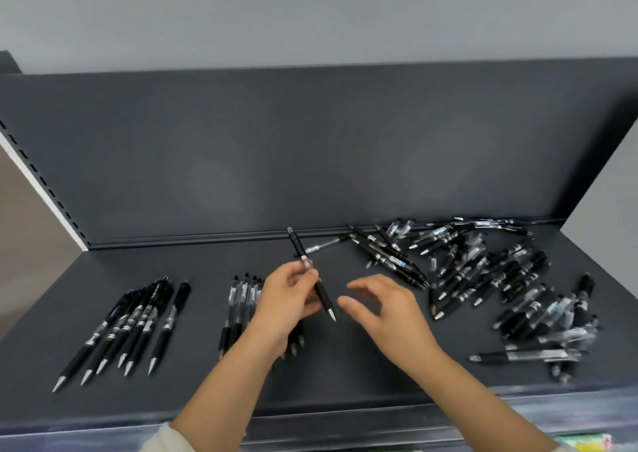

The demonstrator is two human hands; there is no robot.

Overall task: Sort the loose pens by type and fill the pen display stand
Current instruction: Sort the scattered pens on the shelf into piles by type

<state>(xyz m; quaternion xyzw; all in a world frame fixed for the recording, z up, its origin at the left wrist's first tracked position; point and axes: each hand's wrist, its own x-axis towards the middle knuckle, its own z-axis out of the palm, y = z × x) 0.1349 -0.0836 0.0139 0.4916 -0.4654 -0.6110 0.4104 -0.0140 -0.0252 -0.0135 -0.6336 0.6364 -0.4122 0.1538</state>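
My left hand (286, 305) is shut on a black click pen (324, 296), held tilted above the shelf with its silver tip pointing down and right. Just right of the pen's tip, my right hand (386, 308) hovers open with curled fingers and holds nothing. A row of several black pens (121, 327) lies sorted at the left. A second group of clear-barrelled pens (240, 299) lies partly hidden under my left hand. A big loose heap of pens (483, 279) covers the right side.
Everything lies on a dark grey shelf (345, 375) with an upright back panel (310, 148). One stray pen (321, 246) rests near the back ledge. The shelf's front edge (345, 413) runs below my forearms. No display stand is in view.
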